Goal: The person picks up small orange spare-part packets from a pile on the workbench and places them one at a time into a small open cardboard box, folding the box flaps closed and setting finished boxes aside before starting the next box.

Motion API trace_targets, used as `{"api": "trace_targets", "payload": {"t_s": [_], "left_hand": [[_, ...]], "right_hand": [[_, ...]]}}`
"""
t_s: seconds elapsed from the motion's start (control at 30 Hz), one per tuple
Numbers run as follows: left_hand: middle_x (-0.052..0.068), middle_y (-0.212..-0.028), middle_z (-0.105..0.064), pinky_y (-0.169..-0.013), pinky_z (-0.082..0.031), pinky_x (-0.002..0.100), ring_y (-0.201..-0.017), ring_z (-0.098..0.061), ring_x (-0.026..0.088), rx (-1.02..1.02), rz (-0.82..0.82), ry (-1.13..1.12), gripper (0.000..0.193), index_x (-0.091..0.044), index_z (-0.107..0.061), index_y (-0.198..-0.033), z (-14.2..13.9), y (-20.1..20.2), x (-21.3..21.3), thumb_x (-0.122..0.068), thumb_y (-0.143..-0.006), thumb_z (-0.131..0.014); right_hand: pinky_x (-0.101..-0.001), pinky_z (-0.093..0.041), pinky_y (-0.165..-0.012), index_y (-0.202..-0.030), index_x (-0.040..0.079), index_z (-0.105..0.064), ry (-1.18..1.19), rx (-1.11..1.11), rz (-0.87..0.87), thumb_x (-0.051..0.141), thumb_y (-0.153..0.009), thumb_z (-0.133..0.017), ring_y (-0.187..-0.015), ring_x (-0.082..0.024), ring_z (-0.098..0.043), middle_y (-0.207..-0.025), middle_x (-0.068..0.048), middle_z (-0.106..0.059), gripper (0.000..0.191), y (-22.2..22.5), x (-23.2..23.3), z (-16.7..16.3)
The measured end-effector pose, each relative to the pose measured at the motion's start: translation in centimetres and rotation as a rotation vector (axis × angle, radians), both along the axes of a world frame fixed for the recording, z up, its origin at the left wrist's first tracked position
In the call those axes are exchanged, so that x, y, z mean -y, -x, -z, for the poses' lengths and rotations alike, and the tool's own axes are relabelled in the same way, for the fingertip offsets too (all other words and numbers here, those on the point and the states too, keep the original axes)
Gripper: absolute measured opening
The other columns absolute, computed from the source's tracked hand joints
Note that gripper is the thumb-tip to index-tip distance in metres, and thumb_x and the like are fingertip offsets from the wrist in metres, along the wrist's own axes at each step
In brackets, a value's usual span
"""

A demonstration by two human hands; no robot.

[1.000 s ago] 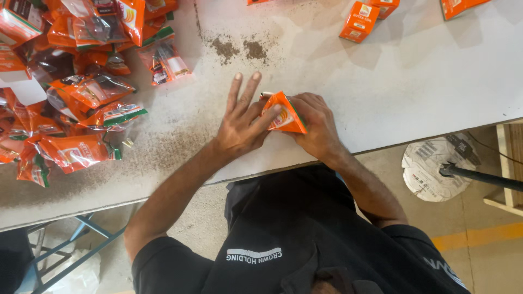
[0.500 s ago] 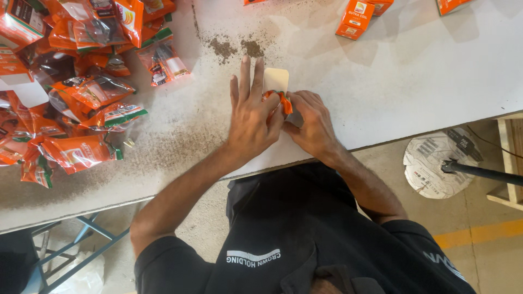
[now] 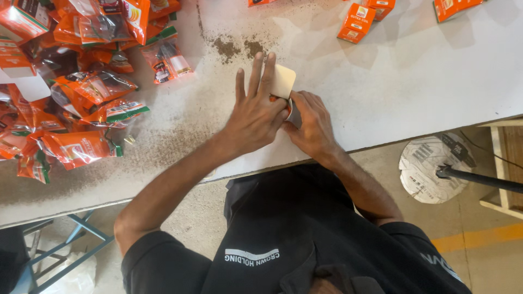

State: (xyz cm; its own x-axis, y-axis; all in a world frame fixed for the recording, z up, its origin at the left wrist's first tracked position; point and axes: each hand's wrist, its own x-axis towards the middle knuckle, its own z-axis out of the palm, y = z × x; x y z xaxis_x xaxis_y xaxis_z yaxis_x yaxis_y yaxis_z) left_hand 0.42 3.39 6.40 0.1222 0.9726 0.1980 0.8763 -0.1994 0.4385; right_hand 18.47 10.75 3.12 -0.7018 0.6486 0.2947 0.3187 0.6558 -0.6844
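small carton (image 3: 283, 87) mostly under hands, pouches (image 3: 71, 87) cropped
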Motion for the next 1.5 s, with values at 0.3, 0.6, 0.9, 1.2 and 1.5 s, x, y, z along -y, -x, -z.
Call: {"api": "trace_targets", "payload": {"t_s": [0.3, 0.6, 0.9, 1.2, 1.5], "left_hand": [[0.02, -0.12, -0.069, -0.063, -0.056, 0.038, -0.072, -0.069, 0.024, 0.731, -0.256, 0.063, 0.061, -0.001, -0.042, -0.145, 2.4, 0.2, 1.9, -0.008, -0.092, -0.072], [0.018, -0.097, -0.059, -0.059, -0.054, 0.039, -0.072, -0.065, 0.021, 0.659, -0.319, -0.03, 0.057, -0.001, -0.037, -0.125, 4.2, -0.4, -1.5, -0.011, -0.087, -0.079], [0.021, -0.131, -0.063, -0.078, -0.062, 0.028, -0.085, -0.065, 0.012, 0.885, -0.084, 0.013, 0.077, 0.001, -0.028, -0.153, 3.6, 0.7, 1.9, -0.008, -0.094, -0.077], [0.012, -0.099, -0.069, -0.054, -0.052, 0.027, -0.067, -0.064, 0.011, 0.915, -0.402, 0.023, 0.055, 0.003, -0.046, -0.131, 4.7, -0.9, 0.3, -0.008, -0.086, -0.075], [0.011, -0.094, -0.066, -0.062, -0.053, 0.033, -0.071, -0.063, 0.015, 0.831, -0.357, 0.047, 0.043, 0.002, -0.044, -0.125, 3.7, -1.4, -0.2, -0.01, -0.091, -0.069]], "right_hand": [[-0.0511, -0.05, -0.096, -0.132, -0.003, -0.055, -0.093, -0.036, -0.036, 0.014, -0.084, -0.088, -0.115, -0.042, -0.061, -0.121, -0.02, -0.065, 0.061, 0.1, -0.2, 0.4], [-0.0468, -0.055, -0.1, -0.144, -0.003, -0.039, 0.063, -0.156, -0.028, 0.014, -0.096, -0.081, -0.124, -0.04, -0.065, -0.135, -0.021, -0.063, 0.066, -0.6, 0.7, 1.2], [-0.0477, -0.056, -0.093, -0.142, 0.002, -0.045, -0.105, -0.043, -0.014, 0.009, -0.092, -0.08, -0.117, -0.042, -0.066, -0.13, -0.023, -0.065, 0.062, -0.6, 0.9, 1.3], [-0.044, -0.058, -0.09, -0.141, 0.001, -0.037, 0.03, -0.102, -0.034, 0.007, -0.096, -0.079, -0.116, -0.039, -0.071, -0.126, -0.02, -0.07, 0.062, -0.9, 0.6, 1.8], [-0.0482, -0.054, -0.103, -0.141, -0.003, -0.053, -0.235, -0.041, -0.103, -0.003, -0.088, -0.073, -0.123, -0.043, -0.064, -0.134, -0.024, -0.063, 0.058, -0.4, 0.9, -0.2]]}}
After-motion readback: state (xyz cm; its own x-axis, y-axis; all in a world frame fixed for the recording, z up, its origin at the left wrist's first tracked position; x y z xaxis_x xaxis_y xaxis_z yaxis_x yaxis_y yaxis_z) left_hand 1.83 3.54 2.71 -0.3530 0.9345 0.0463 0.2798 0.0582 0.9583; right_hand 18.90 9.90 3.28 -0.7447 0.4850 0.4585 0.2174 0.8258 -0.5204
